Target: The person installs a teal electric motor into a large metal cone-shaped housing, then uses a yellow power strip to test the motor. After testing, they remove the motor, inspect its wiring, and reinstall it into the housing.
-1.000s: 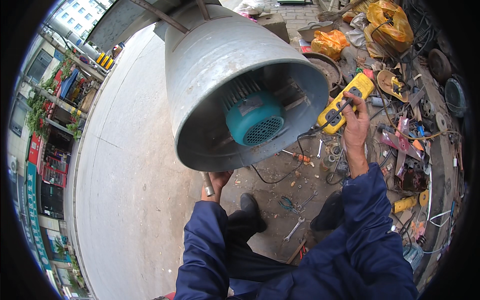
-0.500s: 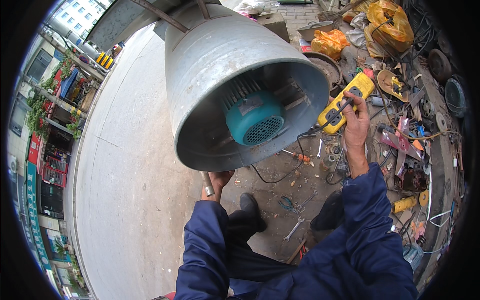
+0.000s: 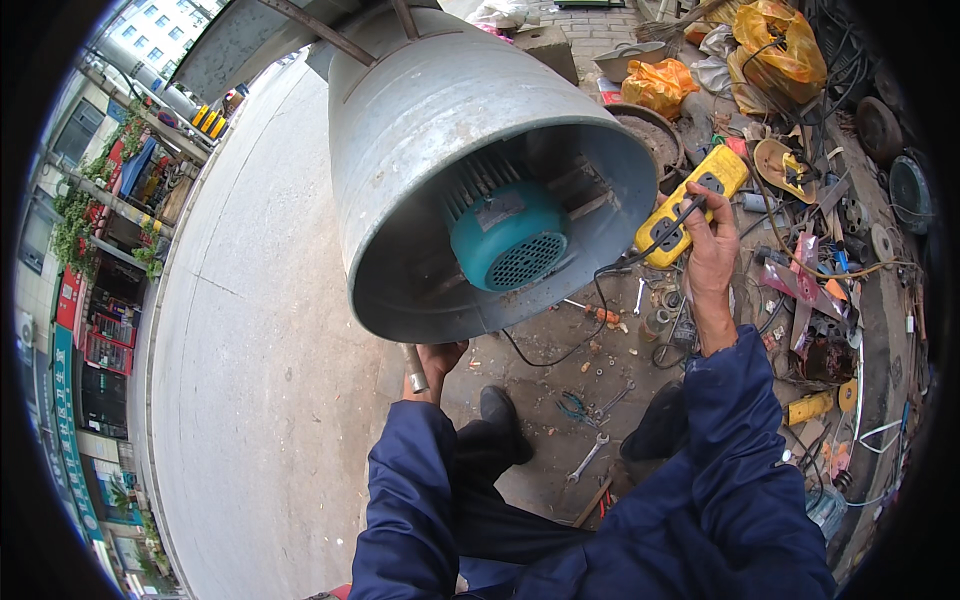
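Note:
A large grey metal fan housing (image 3: 420,130) fills the upper middle, its round mouth toward me. Inside it sits a teal electric motor (image 3: 515,245) with a slotted end cover. My right hand (image 3: 712,250) is closed around a yellow power strip (image 3: 722,172), beside the housing's right rim. A black cable (image 3: 570,350) runs from the strip and loops below the rim. Under the lower rim is my left hand (image 3: 440,362), next to a short metal pipe (image 3: 414,368); the housing hides most of its fingers, so its grip does not show.
Wrenches (image 3: 588,458) and blue-handled pliers (image 3: 575,408) lie on the ground between my boots. To the right spreads a heap of scrap, with a straw hat (image 3: 785,168) and orange plastic bags (image 3: 660,88). A paved road (image 3: 250,330) runs along the left, with shopfronts beyond.

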`<act>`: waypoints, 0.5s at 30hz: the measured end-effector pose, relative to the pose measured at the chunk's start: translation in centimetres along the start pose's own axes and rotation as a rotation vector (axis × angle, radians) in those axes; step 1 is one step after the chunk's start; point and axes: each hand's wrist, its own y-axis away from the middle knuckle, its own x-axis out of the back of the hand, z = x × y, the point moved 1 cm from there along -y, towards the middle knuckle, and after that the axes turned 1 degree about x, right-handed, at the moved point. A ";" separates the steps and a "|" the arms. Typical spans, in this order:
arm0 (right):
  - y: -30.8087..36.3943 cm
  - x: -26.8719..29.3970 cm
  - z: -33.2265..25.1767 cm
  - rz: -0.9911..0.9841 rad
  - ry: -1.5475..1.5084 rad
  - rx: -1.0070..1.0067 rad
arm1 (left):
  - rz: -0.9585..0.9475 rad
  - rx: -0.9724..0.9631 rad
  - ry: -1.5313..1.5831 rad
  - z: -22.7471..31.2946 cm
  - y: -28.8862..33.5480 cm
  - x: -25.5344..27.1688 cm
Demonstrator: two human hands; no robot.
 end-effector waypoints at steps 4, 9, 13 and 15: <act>0.0 0.0 -0.1 0.002 0.024 -0.004 | -0.036 0.014 -0.014 0.0 -0.1 0.0; 0.0 -0.1 -0.1 0.009 0.015 0.000 | 0.007 -0.022 -0.040 -0.1 -0.2 0.0; 0.0 -0.2 -0.1 0.003 0.013 0.007 | 0.000 -0.003 0.000 -0.1 -0.3 0.1; 0.0 -0.2 -0.2 0.009 0.003 0.001 | 0.000 -0.013 -0.024 0.0 -0.4 0.3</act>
